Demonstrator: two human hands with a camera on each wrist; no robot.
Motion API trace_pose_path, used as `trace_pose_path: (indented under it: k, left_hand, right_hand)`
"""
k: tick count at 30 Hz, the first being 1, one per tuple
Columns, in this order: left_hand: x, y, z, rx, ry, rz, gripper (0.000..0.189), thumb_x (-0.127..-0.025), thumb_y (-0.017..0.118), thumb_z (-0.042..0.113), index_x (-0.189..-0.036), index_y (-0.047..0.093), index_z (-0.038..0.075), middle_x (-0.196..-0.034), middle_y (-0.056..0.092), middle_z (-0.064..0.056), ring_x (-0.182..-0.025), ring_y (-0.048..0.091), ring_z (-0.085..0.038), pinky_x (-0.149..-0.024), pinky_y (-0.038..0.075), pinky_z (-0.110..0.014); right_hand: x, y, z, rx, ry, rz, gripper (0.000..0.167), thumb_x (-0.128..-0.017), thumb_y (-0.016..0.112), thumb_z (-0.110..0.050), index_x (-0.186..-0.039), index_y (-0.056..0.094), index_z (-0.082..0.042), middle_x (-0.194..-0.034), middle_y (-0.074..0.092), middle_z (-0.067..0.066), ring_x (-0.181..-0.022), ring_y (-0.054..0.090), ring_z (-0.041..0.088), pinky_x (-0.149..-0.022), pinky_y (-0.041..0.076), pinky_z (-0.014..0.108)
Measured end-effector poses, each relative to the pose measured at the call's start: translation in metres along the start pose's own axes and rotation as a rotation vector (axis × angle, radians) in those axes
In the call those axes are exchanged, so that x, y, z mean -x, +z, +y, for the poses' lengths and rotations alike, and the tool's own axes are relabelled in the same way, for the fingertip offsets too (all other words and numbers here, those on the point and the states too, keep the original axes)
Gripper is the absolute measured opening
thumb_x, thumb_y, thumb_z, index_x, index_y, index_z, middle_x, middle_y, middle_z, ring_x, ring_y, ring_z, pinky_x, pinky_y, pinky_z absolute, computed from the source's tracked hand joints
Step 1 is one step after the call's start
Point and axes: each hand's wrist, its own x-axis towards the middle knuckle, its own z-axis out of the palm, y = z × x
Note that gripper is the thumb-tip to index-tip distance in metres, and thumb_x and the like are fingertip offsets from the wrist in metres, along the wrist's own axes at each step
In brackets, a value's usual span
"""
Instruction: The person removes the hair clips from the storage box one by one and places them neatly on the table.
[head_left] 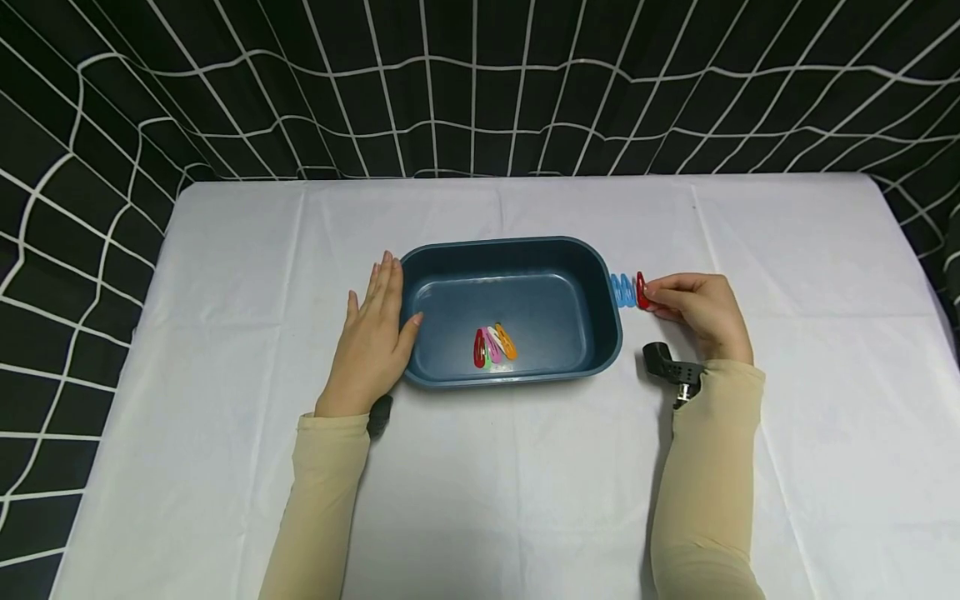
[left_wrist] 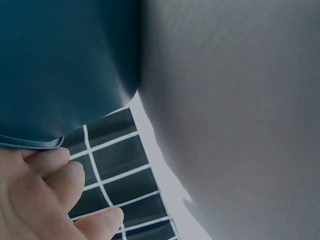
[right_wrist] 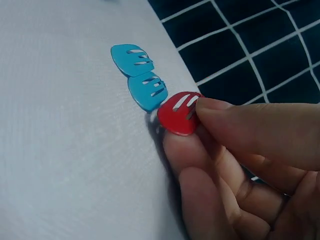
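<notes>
The held red clip (head_left: 642,291) was pinched by the right hand's (head_left: 701,312) thumb and fingers, outside the right edge of the tray (head_left: 517,292) and just beside the blue clips (head_left: 622,291) on the table (head_left: 525,483). Their slots were shown clearly only in the right wrist view. The multicoloured clips (head_left: 493,346) near the tray's front edge were seen in the head view alone. The left hand (head_left: 367,350) was laid straight-fingered along the tray's left edge — its underside shown only by the left wrist view.
</notes>
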Motion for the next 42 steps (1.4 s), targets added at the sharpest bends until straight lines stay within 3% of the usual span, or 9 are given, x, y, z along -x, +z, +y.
trace_pose_path:
  k: [6, 10, 19, 31, 37, 42]
  left_hand:
    - [-0.0001, 0.0004, -0.0003, -0.003, 0.003, 0.002, 0.066, -0.100, 0.045, 0.029, -0.150, 0.013, -0.001, -0.157, 0.006, -0.011, -0.143, 0.010, -0.027, -0.108, 0.011, -0.059]
    - [-0.0001, 0.0006, -0.0002, -0.001, 0.003, 0.002, 0.066, -0.100, 0.045, 0.029, -0.149, 0.014, -0.001, -0.157, 0.006, -0.011, -0.143, 0.010, -0.027, -0.108, 0.010, -0.059]
    - [0.0004, 0.0006, -0.0005, -0.002, 0.001, -0.004, 0.067, -0.100, 0.045, 0.028, -0.149, 0.013, -0.002, -0.157, 0.006, -0.012, -0.144, 0.008, -0.025, -0.108, 0.011, -0.060]
    - [0.0003, 0.0004, -0.0004, 0.001, 0.003, 0.002, 0.067, -0.099, 0.047, 0.028, -0.149, 0.014, -0.002, -0.157, 0.006, -0.012, -0.143, 0.010, -0.027, -0.108, 0.012, -0.061]
    - [0.0006, 0.0003, -0.0001, 0.002, 0.001, -0.002, 0.067, -0.099, 0.046, 0.028, -0.149, 0.014, -0.002, -0.157, 0.006, -0.012, -0.143, 0.009, -0.026, -0.108, 0.011, -0.060]
    - [0.0004, 0.0004, -0.0001, -0.002, 0.000, 0.002, 0.067, -0.099, 0.045, 0.030, -0.149, 0.013, -0.002, -0.157, 0.007, -0.012, -0.143, 0.010, -0.027, -0.108, 0.012, -0.060]
  right_hand:
    - [-0.0020, 0.0023, -0.0014, 0.152, 0.006, 0.033, 0.020, -0.086, 0.065, -0.001, -0.073, 0.074, -0.014, -0.066, 0.066, -0.013, -0.063, 0.062, 0.000, -0.060, 0.050, 0.015]
    - [-0.0030, 0.0058, -0.0033, 0.223, 0.027, 0.071, 0.007, -0.085, 0.068, -0.004, -0.083, 0.075, -0.002, -0.062, 0.064, -0.015, -0.060, 0.059, -0.001, -0.058, 0.050, 0.015]
    - [-0.0008, 0.0060, -0.0036, 0.458, 0.007, 0.191, 0.026, -0.084, 0.071, -0.015, -0.096, 0.071, 0.009, -0.056, 0.060, -0.020, -0.057, 0.052, -0.002, -0.053, 0.042, 0.017]
    - [-0.0006, 0.0079, -0.0023, 0.482, -0.030, 0.217, 0.022, -0.083, 0.072, -0.018, -0.091, 0.075, 0.003, -0.060, 0.063, -0.018, -0.068, 0.052, 0.003, -0.057, 0.041, 0.018]
    - [0.0009, 0.0066, -0.0015, 0.471, -0.054, 0.201, 0.024, -0.084, 0.072, -0.017, -0.093, 0.074, 0.005, -0.060, 0.062, -0.021, -0.064, 0.055, -0.002, -0.058, 0.042, 0.017]
    - [0.0006, 0.0079, -0.0019, 0.511, -0.074, 0.190, 0.030, -0.081, 0.075, -0.023, -0.093, 0.073, 0.005, -0.062, 0.063, -0.020, -0.076, 0.051, 0.005, -0.068, 0.037, 0.022]
